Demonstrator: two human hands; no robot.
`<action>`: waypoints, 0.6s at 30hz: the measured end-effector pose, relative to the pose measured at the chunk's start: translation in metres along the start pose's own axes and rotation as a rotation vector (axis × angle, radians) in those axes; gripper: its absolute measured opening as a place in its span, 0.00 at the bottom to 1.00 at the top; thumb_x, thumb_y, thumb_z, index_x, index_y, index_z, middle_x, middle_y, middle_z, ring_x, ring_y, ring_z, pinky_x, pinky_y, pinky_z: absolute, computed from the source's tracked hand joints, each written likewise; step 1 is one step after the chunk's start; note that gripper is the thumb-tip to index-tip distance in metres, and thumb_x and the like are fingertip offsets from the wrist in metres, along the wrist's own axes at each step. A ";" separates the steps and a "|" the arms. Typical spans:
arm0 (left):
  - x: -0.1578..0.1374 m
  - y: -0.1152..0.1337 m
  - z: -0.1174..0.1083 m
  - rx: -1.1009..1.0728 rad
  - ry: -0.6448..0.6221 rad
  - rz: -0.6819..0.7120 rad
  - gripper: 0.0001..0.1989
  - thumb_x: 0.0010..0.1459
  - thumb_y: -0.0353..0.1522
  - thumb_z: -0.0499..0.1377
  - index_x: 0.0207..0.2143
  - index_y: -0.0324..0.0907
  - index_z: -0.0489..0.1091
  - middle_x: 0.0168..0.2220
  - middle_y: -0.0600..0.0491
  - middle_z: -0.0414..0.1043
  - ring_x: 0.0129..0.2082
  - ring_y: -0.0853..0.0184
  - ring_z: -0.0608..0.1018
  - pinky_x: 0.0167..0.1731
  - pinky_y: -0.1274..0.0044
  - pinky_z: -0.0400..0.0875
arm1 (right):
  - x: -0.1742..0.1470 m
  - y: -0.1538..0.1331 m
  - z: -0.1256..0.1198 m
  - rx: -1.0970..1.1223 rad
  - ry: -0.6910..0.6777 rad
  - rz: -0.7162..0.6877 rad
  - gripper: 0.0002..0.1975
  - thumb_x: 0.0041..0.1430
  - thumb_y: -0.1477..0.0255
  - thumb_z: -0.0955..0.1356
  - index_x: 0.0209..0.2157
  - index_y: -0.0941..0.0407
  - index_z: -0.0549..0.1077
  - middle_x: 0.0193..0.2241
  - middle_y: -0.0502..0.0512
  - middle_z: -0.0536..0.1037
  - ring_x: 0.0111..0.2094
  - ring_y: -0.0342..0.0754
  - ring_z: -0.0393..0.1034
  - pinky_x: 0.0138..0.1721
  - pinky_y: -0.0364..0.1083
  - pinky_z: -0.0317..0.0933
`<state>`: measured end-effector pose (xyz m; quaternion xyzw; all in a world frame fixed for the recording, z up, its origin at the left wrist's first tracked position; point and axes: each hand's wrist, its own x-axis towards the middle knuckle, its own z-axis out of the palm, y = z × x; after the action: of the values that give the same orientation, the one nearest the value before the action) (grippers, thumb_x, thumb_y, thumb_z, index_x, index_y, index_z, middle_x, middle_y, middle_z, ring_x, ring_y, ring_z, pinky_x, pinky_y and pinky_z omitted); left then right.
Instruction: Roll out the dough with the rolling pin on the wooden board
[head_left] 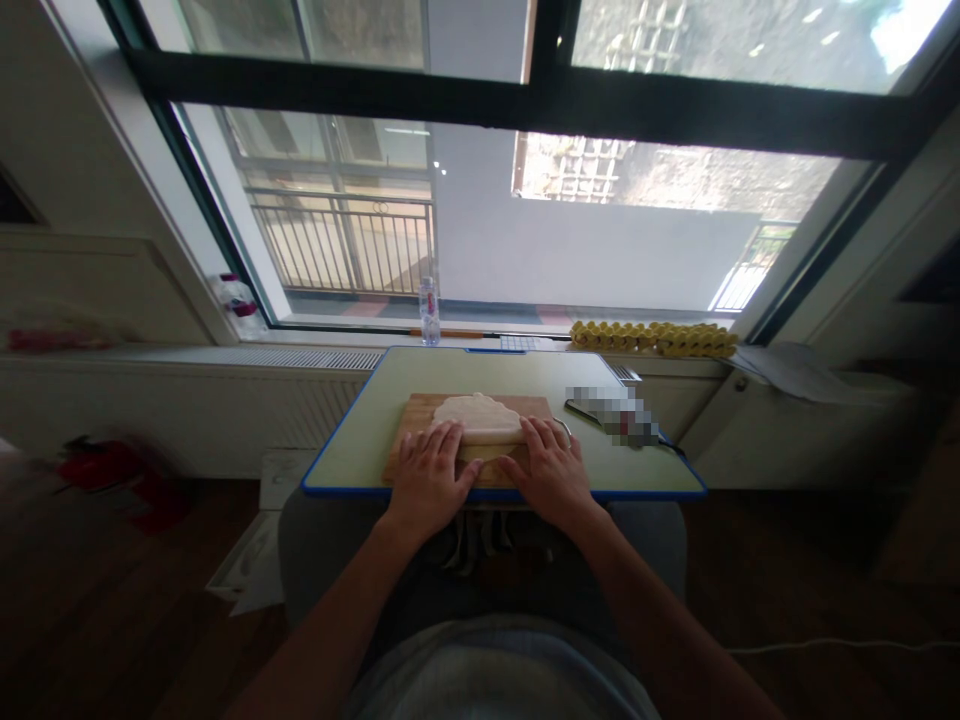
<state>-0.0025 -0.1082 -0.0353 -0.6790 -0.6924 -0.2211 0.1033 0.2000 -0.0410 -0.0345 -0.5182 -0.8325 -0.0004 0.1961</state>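
Note:
A flattened sheet of pale dough (476,408) lies on a wooden cutting board (420,412). Across the dough's near edge runs a light wooden rolling pin (491,453), its ends covered by my hands. My left hand (429,472) rests over the left end, fingers forward and thumb pointing inward. On the right end is my right hand (551,468), held much the same way, with its thumb behind the pin. A curved metal handle (562,430) shows just beyond my right fingers at the board's edge.
The board sits on a small blue-edged table (352,440) above my knees. A pixelated object (619,415) with a dark strap lies at right. On the window sill are a clear bottle (429,312) and a yellow bumpy roll (652,338). A red fire extinguisher (105,465) stands at left.

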 end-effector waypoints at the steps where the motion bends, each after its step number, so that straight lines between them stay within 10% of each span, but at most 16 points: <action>1: -0.004 0.001 0.000 0.002 0.006 0.004 0.32 0.70 0.47 0.55 0.70 0.42 0.62 0.69 0.41 0.66 0.69 0.49 0.66 0.69 0.51 0.56 | -0.004 -0.001 -0.001 -0.002 -0.003 -0.001 0.37 0.71 0.51 0.63 0.72 0.57 0.60 0.72 0.64 0.62 0.73 0.62 0.50 0.71 0.66 0.44; 18: 0.033 -0.004 -0.005 0.011 -0.148 -0.025 0.32 0.71 0.48 0.52 0.70 0.41 0.62 0.71 0.41 0.63 0.72 0.51 0.63 0.71 0.50 0.52 | 0.032 0.001 -0.001 0.030 -0.104 0.042 0.35 0.74 0.50 0.58 0.72 0.57 0.60 0.72 0.64 0.62 0.73 0.61 0.50 0.71 0.67 0.40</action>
<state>-0.0093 -0.0812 -0.0172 -0.6843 -0.7077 -0.1677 0.0528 0.1888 -0.0128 -0.0237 -0.5319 -0.8304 0.0433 0.1602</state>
